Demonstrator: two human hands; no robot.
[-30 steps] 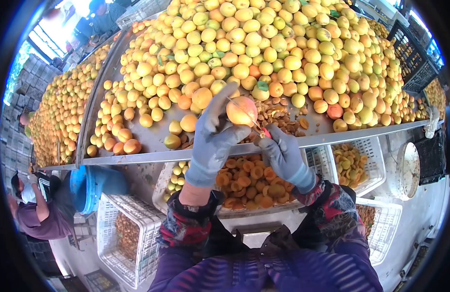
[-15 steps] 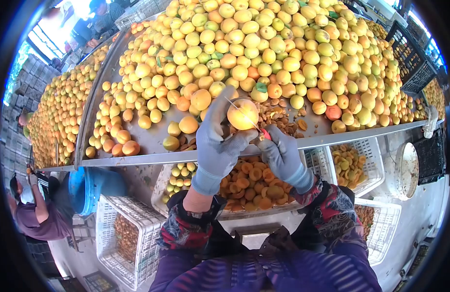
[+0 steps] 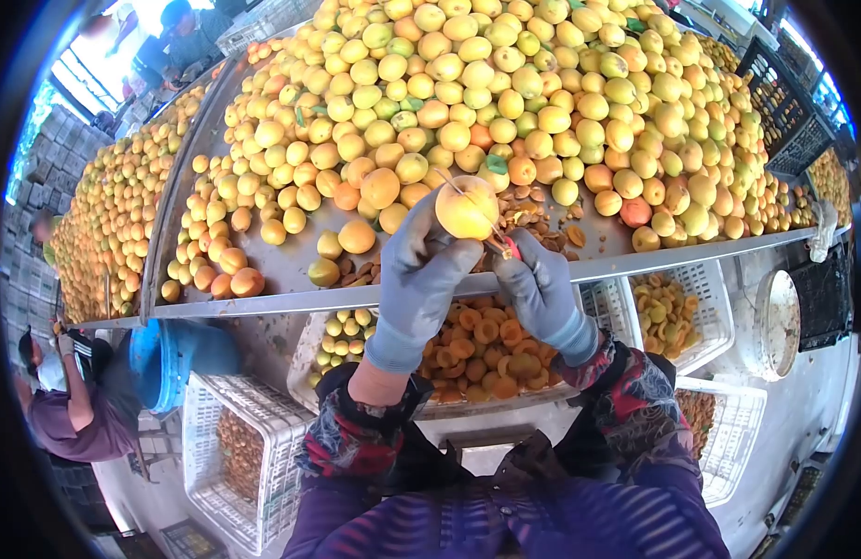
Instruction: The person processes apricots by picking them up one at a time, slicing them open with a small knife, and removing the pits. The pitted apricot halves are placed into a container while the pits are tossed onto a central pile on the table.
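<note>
My left hand (image 3: 419, 279), in a grey glove, is closed around a yellow apricot (image 3: 467, 209) held just above the metal table's front edge. My right hand (image 3: 542, 293), gloved the same way, grips a small knife by its red handle (image 3: 512, 249). The thin blade runs slantwise across the apricot, its tip sticking out past the upper left side. Behind the hands, apricot stones (image 3: 528, 212) lie scattered on the table. Below them, a crate holds halved apricots (image 3: 486, 354).
A large heap of apricots (image 3: 505, 84) covers the sloping metal table (image 3: 291, 270). White crates (image 3: 291, 424) stand on the floor, with a blue barrel (image 3: 151, 363) at left and a white bucket (image 3: 778, 326) at right. Another person (image 3: 86, 410) is at far left.
The apricot has risen slightly in my left hand, and the blade across it has shifted a little with it. Both hands keep their holds.
</note>
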